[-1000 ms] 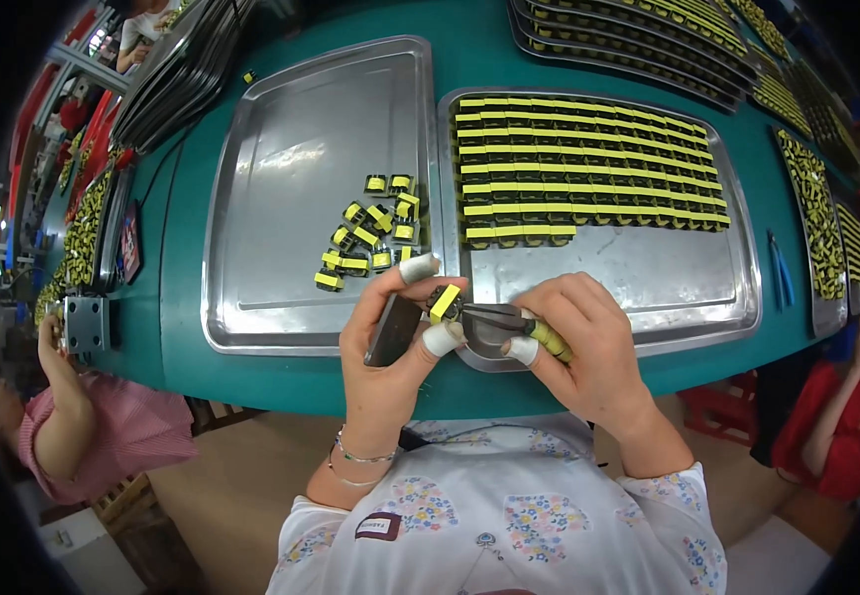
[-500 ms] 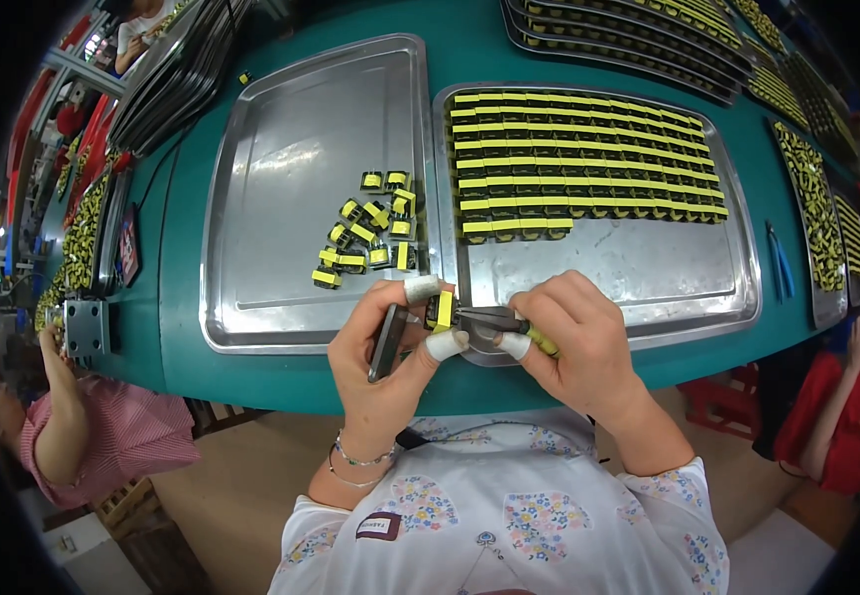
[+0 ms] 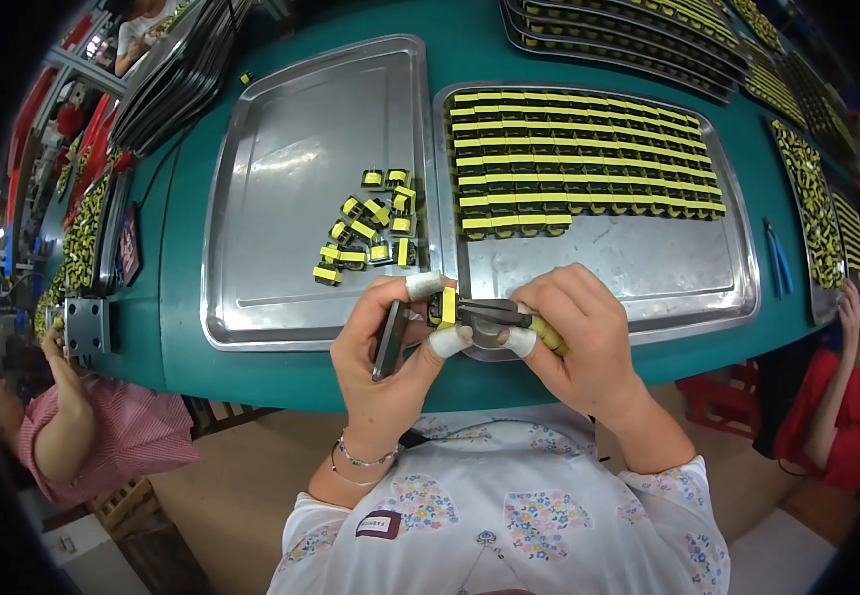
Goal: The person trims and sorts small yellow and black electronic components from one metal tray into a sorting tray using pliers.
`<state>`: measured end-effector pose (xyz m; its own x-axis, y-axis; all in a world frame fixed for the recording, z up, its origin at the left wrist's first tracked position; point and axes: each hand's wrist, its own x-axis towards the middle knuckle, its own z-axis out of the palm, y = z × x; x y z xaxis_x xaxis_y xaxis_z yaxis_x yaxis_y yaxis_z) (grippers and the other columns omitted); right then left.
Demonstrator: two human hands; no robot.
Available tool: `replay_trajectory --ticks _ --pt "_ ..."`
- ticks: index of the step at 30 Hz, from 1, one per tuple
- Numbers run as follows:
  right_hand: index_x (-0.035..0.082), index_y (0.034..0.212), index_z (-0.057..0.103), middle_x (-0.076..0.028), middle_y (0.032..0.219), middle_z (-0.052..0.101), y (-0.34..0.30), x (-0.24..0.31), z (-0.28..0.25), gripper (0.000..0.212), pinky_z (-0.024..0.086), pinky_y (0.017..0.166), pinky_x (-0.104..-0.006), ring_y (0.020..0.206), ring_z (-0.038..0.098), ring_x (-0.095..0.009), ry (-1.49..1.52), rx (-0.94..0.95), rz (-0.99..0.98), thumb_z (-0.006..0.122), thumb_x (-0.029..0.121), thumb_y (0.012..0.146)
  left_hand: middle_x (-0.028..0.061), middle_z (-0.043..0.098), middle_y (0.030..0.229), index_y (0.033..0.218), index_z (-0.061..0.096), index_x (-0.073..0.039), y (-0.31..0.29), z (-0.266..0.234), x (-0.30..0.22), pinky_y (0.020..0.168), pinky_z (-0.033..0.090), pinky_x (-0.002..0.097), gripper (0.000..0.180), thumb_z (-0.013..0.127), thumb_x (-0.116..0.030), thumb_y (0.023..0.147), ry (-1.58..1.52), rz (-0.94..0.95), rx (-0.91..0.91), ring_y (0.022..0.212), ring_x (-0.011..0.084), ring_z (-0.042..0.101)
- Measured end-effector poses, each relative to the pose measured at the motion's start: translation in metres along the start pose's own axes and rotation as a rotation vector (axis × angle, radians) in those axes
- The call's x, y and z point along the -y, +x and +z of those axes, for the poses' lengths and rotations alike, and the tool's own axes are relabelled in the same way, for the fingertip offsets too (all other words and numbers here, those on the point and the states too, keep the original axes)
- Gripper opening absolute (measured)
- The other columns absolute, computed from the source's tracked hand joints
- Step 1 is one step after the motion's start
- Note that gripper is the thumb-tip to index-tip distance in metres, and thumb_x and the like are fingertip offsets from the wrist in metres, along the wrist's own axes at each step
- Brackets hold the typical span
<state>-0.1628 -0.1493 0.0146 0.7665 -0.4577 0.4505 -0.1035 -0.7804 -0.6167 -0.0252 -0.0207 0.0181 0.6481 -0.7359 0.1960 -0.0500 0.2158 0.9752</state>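
Observation:
My left hand [image 3: 375, 347] is closed, pinching a small yellow-and-black transformer [image 3: 448, 307] between taped thumb and finger. A dark flat bar [image 3: 388, 342] also rests in that hand, against the palm. From the right, my right hand [image 3: 588, 332] grips a pair of pliers [image 3: 497, 313] with yellow-green handles, taped thumb along them. The jaws meet the transformer's right side; whether they bite on it I cannot tell. Loose transformers [image 3: 378, 213] lie in the left metal tray [image 3: 291, 129]. In the right metal tray [image 3: 648, 268], others stand in tight rows [image 3: 588, 164].
Blue-handled cutters [image 3: 779, 260] lie on the green table [image 3: 469, 397], right of the trays. Stacked loaded trays [image 3: 628, 50] stand at the back right, and thin dark trays [image 3: 167, 79] lean at the back left. Other people sit at both sides.
Both hands hold nearly the same place, with the pliers' jaws shifted a little against the transformer. At the far right, another person's hand has risen toward a tray.

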Motion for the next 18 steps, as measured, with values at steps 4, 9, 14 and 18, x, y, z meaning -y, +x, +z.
replay_trajectory --ticks 4,9,14,18 --pt "0.005 0.086 0.06 -0.005 0.076 0.055 -0.0003 0.0004 0.0001 0.028 0.043 0.061 -0.0355 0.07 0.054 -0.025 -0.016 -0.005 -0.032 0.068 0.007 0.059 0.0062 0.058 0.101 0.106 0.057 0.004 -0.0019 -0.0013 -0.0007 0.071 0.048 0.0181 0.038 0.076 -0.005 0.075 0.038 -0.018 0.011 0.082 0.0062 0.054" --pt "0.005 0.083 0.059 -0.004 0.073 0.054 -0.0058 0.0034 0.0005 0.027 0.043 0.058 -0.035 0.066 0.053 -0.024 -0.082 0.018 -0.015 0.069 0.006 0.058 0.0052 0.057 0.1 0.107 0.058 0.003 -0.005 -0.0026 0.0025 0.07 0.047 0.0175 0.038 0.076 -0.005 0.075 0.036 0.033 0.024 0.081 0.0059 0.053" --pt "0.005 0.083 0.059 -0.006 0.073 0.054 -0.0026 0.0014 0.0002 0.026 0.044 0.058 -0.0359 0.066 0.053 -0.026 -0.006 -0.008 -0.006 0.069 0.008 0.06 0.0055 0.058 0.1 0.107 0.057 0.002 -0.0062 -0.0011 0.0042 0.072 0.048 0.0183 0.038 0.076 -0.005 0.076 0.029 -0.011 0.006 0.082 0.0066 0.055" --pt "0.001 0.083 0.059 -0.009 0.073 0.056 -0.002 -0.0019 -0.0022 0.023 0.041 0.059 -0.0347 0.066 0.052 -0.028 0.074 -0.013 0.022 0.071 0.017 0.073 0.0071 0.06 0.102 0.108 0.054 0.002 -0.0054 0.002 0.0004 0.074 0.049 0.0194 0.038 0.075 -0.006 0.077 -0.063 -0.067 -0.004 0.084 0.0078 0.058"
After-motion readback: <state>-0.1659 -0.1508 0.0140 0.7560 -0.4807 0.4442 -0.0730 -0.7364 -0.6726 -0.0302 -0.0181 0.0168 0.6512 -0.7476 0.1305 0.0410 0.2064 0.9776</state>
